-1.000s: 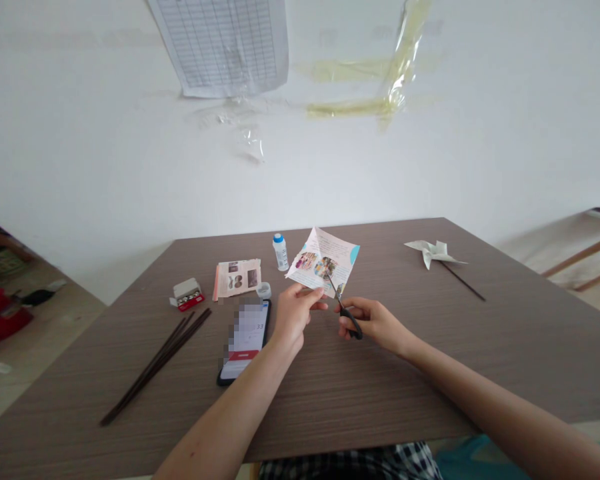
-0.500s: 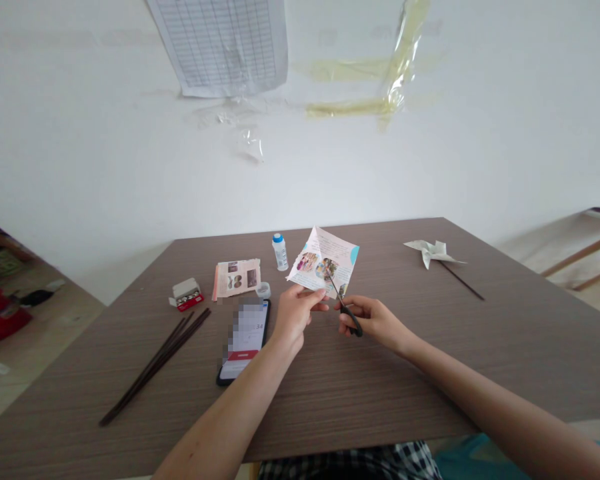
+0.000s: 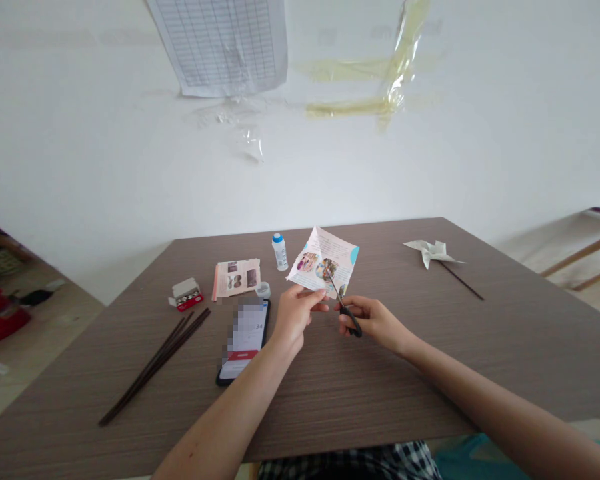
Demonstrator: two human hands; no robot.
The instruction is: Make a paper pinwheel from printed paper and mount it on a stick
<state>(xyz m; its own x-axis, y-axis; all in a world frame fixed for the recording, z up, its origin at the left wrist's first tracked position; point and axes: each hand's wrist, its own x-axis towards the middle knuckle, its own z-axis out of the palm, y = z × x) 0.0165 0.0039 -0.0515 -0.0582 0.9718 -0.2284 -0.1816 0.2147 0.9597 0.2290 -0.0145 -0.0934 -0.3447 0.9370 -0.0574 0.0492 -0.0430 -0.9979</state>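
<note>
The left hand is pinching a printed paper square while the right hand is gripping scissors, apparently at its edge, and a hasty snip could tear the paper.

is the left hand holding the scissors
No, the left hand holds the printed paper square, while the right hand grips the black-handled scissors.

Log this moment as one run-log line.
left grip: printed paper square | right grip: black-handled scissors, blades at its edge
</note>
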